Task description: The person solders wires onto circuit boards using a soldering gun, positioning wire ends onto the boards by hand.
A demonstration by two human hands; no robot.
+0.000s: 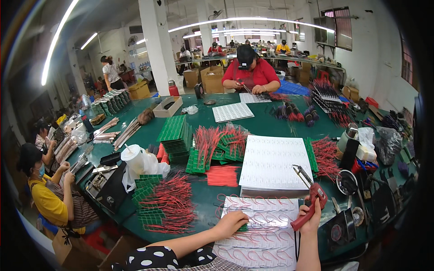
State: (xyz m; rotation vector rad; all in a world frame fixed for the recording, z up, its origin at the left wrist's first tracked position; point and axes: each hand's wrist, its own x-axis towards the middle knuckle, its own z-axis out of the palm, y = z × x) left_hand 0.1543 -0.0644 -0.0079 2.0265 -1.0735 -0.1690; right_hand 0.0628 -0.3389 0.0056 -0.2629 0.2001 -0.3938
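In my right hand (311, 216) is a red pistol-grip soldering gun (316, 198), its thin metal tip pointing up and to the left. My left hand (232, 223) rests on a white panel (260, 255) laid with rows of thin red and dark wires (266, 235). The left fingers are bent together over the wires; what they pinch is too small to make out. A small green bit (243, 228) shows beside those fingers. Just beyond the panel lies a thick stack of white printed sheets (273, 162), which neither hand touches.
Red-wired green boards (167, 203) lie left of my arm, with a stack of green boards (174, 133) behind. A red wire bundle (222, 176) sits left of the white stack. A white lidded cup (132, 158) stands farther left. Across the table (203, 122) works a person in red (266, 72).
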